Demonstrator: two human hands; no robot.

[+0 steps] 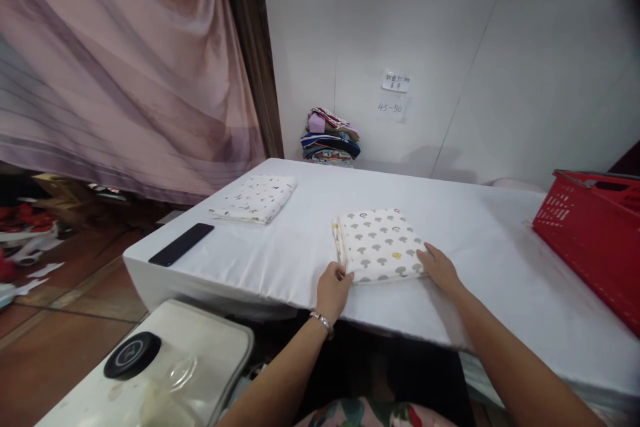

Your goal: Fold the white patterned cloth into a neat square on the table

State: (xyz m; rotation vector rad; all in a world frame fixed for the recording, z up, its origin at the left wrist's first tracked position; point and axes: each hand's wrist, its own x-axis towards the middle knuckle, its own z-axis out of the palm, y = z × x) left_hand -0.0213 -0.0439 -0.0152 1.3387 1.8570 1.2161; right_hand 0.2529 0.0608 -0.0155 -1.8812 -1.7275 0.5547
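A folded white cloth with grey mushroom prints (383, 243) lies flat near the front edge of the white table (310, 240). At its front left corner is my left hand (334, 290), fingers closed on the cloth's edge, a silver bracelet on the wrist. My right hand (441, 268) touches the cloth's front right corner with its fingertips; the fingers are bent around that corner. Farther left on the table rests a second folded white cloth (257, 198) with small dark prints.
A black phone (182, 244) lies at the table's left edge. On the right stands a red basket (595, 240). Stacked fabrics (331, 137) are by the wall at the back. A white lid-like surface with a black round object (133, 355) is at lower left.
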